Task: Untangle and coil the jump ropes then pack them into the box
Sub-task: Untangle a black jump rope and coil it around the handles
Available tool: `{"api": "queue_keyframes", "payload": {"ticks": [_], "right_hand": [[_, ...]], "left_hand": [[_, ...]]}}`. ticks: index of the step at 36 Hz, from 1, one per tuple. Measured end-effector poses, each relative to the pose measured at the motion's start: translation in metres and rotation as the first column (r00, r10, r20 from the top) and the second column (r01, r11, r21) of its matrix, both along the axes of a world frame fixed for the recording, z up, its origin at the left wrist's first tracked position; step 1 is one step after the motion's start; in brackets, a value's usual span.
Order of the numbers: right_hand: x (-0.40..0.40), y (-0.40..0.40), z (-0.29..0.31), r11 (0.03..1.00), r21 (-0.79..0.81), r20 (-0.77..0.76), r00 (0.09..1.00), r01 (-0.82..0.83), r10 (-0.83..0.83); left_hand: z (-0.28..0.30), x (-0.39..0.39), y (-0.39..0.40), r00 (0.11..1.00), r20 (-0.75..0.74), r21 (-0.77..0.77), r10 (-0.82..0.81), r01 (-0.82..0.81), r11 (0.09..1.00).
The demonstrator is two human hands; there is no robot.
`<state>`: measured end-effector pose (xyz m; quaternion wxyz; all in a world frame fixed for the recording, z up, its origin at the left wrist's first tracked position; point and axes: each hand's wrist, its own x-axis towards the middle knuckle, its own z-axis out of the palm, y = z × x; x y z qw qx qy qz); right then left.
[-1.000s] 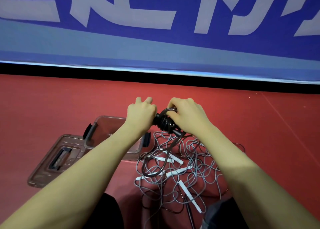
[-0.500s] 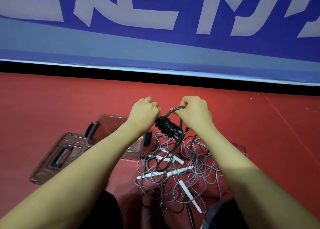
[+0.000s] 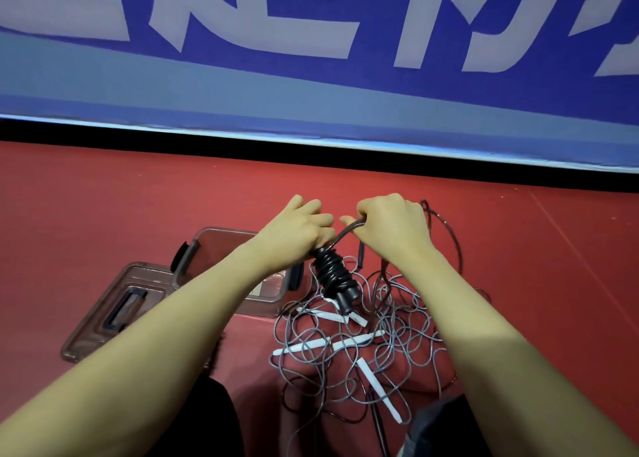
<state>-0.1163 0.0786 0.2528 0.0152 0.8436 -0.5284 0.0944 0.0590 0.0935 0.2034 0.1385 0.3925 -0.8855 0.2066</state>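
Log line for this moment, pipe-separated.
step: winding black jump rope | left hand: holds black coiled rope bundle | right hand: holds rope's free end | clear brown plastic box: open | grey tangled ropes: on floor

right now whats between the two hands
In the head view, a short dark rope strand bridges the gap, running from the coiled bundle gripped by the left hand up into the right hand.
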Motion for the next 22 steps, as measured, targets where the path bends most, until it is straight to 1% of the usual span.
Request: {"api": "queue_keyframes", "payload": {"ticks": [3,5,6,8,10,11,12,15,17,19,20,21,22], "right_hand": [[-0.001,0.001,-0.002,1.000,-0.018,-0.011,1.000,0.008,-0.009],[-0.002,0.002,-0.003,0.999,-0.039,-0.003,1.000,0.006,-0.006],[-0.003,0.002,-0.004,0.999,-0.048,0.006,1.000,0.008,-0.007],[-0.003,0.002,-0.006,0.999,-0.045,0.032,0.999,0.016,-0.014],[-0.001,0.001,-0.006,0.999,-0.017,0.069,0.997,0.035,-0.034],[0.000,0.001,-0.006,0.999,-0.003,0.091,0.995,0.051,-0.050],[0.001,0.000,-0.007,0.998,0.008,0.109,0.992,0.067,-0.067],[0.003,0.000,-0.011,0.997,0.042,0.170,0.983,0.069,-0.075],[0.005,-0.002,-0.013,0.995,0.087,0.196,0.978,0.051,-0.067],[0.005,-0.004,-0.015,0.990,0.133,0.182,0.981,0.037,-0.061],[0.005,-0.004,-0.015,0.988,0.150,0.168,0.984,0.027,-0.052],[0.005,-0.003,-0.015,0.986,0.168,0.156,0.987,0.012,-0.038],[0.005,-0.002,-0.016,0.983,0.186,0.154,0.988,-0.012,-0.017]], "left_hand": [[0.001,-0.001,0.001,0.988,-0.139,0.007,-0.071,0.073,0.997],[0.002,-0.002,0.000,0.971,-0.230,0.016,-0.059,0.065,0.998],[0.003,-0.003,0.001,0.953,-0.299,0.040,-0.045,0.059,0.997],[0.005,-0.005,0.004,0.871,-0.490,0.139,0.000,0.078,0.987],[0.008,-0.011,0.010,0.727,-0.679,0.283,0.099,0.136,0.949],[0.009,-0.015,0.012,0.658,-0.734,0.342,0.167,0.147,0.928],[0.009,-0.019,0.013,0.602,-0.762,0.390,0.240,0.130,0.912],[0.015,-0.030,0.014,0.465,-0.769,0.519,0.440,0.052,0.853],[0.019,-0.035,0.013,0.378,-0.778,0.551,0.503,0.025,0.834],[0.022,-0.036,0.010,0.290,-0.775,0.580,0.561,-0.024,0.814],[0.024,-0.036,0.008,0.253,-0.766,0.599,0.590,-0.051,0.799],[0.025,-0.035,0.006,0.237,-0.747,0.621,0.621,-0.083,0.779],[0.024,-0.033,0.004,0.239,-0.723,0.642,0.649,-0.117,0.758]]}}
